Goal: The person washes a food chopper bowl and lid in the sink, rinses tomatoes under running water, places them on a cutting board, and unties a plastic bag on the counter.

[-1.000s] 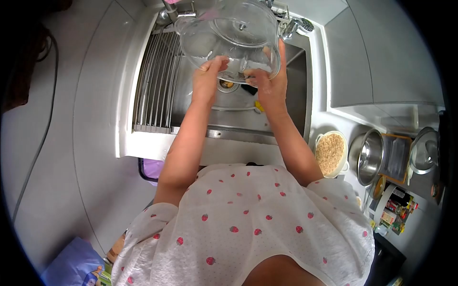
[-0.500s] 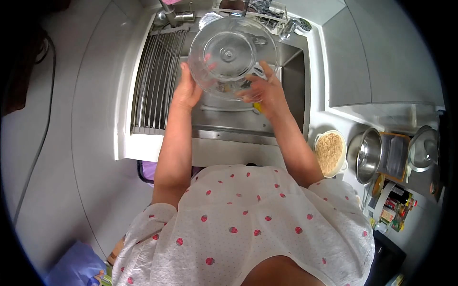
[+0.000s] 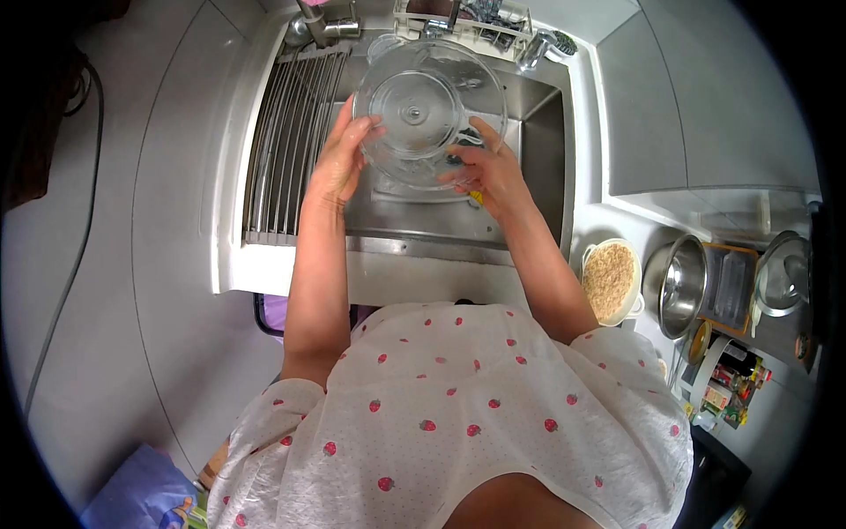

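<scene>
A clear, round glass vessel (image 3: 414,110) is held up over the steel sink (image 3: 423,227), its circular face toward me. On its left edge my left hand (image 3: 345,154) grips it, with the thumb on the near face. My right hand (image 3: 486,172) holds the lower right side, fingers partly seen through the glass. Whether the vessel is one piece or has a lid on it I cannot tell. Below it in the sink lie a pale curved strip and a small yellow item (image 3: 477,197).
A metal roll-up rack (image 3: 291,150) covers the sink's left side. Faucets (image 3: 339,28) and a white basket (image 3: 511,31) stand behind. To the right are a white container of grain-like food (image 3: 608,282), a steel bowl (image 3: 683,286) and an orange-edged tray (image 3: 730,286).
The glass vessel has turned from a tilted pose to show its round face and come slightly nearer. My left hand has shifted left, from the near rim to the left edge.
</scene>
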Demonstrator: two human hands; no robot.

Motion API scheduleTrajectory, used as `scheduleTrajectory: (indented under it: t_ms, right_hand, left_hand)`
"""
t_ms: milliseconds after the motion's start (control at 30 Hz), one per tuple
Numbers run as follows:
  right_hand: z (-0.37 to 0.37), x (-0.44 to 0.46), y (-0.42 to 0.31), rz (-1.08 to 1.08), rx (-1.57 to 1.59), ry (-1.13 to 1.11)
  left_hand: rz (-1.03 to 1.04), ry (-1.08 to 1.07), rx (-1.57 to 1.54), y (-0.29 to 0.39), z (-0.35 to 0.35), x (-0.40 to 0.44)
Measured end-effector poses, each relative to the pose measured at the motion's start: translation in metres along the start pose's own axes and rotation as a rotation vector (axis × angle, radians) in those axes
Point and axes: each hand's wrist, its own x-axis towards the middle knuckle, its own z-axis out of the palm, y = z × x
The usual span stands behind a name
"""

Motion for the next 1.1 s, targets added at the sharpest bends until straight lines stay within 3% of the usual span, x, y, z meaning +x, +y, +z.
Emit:
scheduleTrajectory:
  t_ms: [233,633,833,900,1100]
  right_hand:
    - [-0.003,0.006,0.010,-0.010,-0.007,0.005]
    - [-0.005,0.021,0.027,-0.152,-0.025,0.022]
    - [-0.006,0.027,0.032,-0.144,0.008,0.009]
    - [-0.007,0.032,0.034,-0.129,-0.004,0.000]
    - [-0.002,0.043,0.043,-0.058,0.192,-0.020]
  left_hand:
    - [0.007,0.055,0.029,0.001,0.005,-0.005]
    - [0.249,0.079,0.093,0.022,0.024,-0.019]
    - [0.251,0.088,0.256,0.033,0.033,-0.024]
    - [0.301,0.110,0.463,0.035,0.033,-0.025]
    - [0.451,0.101,0.625,0.045,0.047,-0.031]
